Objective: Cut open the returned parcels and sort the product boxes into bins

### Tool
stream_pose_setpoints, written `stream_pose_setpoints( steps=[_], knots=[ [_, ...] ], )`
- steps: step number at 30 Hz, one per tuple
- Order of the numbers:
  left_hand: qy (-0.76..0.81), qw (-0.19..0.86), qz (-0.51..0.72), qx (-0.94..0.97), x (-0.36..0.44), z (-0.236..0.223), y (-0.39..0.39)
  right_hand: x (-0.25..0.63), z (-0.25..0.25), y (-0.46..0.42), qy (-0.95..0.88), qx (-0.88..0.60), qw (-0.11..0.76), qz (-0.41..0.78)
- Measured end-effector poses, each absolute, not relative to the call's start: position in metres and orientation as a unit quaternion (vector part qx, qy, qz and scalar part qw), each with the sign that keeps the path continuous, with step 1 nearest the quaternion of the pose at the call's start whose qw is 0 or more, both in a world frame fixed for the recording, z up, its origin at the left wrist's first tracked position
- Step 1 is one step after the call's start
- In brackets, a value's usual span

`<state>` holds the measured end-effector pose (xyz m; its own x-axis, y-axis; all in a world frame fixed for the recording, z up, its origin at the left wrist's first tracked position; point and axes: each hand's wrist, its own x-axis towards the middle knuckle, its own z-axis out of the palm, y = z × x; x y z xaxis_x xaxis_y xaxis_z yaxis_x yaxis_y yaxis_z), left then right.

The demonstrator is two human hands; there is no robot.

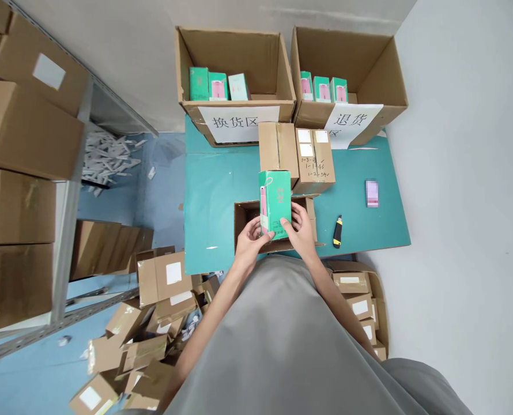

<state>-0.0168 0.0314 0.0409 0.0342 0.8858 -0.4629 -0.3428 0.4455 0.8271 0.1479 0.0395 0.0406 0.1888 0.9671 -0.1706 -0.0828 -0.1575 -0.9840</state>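
Both my hands hold a green product box point(282, 202) with a pink picture on its side. My left hand point(253, 236) grips its lower left corner, thumb on the front. My right hand point(300, 227) grips its lower right edge, the thumb pressed on the front face. Under the green box stands an open cardboard box point(241, 216) on the table, its inside partly hidden by my hands and the green box. Just behind are two closed cartons: a plain taped carton point(278, 144) and a carton with handwriting and white labels point(315, 164).
Two large cardboard boxes with paper signs, a left one point(248, 43) and a right one point(347, 43), hold green boxes at the table's back. A utility knife point(338, 231) and a blurred phone-like item point(372, 193) lie right. Left are a shelf point(61, 242) and piled cartons point(153, 340).
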Motion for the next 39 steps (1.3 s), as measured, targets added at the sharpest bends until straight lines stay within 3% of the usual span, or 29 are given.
stream_pose_setpoints(
  steps=[6,14,28,35,39],
  knots=[
    [0.577,0.586,0.459,0.336,-0.011,0.054,0.026,0.14,0.048,0.038,-0.401,-0.594,0.506,0.481],
    [0.481,0.751,0.392,0.226,-0.029,0.064,0.028,0.157,0.037,0.038,-0.335,-0.544,0.528,0.559],
    [0.495,0.694,0.434,0.291,-0.027,0.051,0.025,0.19,0.07,0.088,-0.47,-0.506,0.52,0.502],
    [0.498,0.75,0.404,0.164,-0.028,0.048,0.033,0.189,0.072,0.085,-0.513,-0.5,0.497,0.49],
    [0.496,0.759,0.4,0.133,-0.026,0.042,0.047,0.184,0.084,0.064,-0.573,-0.516,0.486,0.411]
  ],
)
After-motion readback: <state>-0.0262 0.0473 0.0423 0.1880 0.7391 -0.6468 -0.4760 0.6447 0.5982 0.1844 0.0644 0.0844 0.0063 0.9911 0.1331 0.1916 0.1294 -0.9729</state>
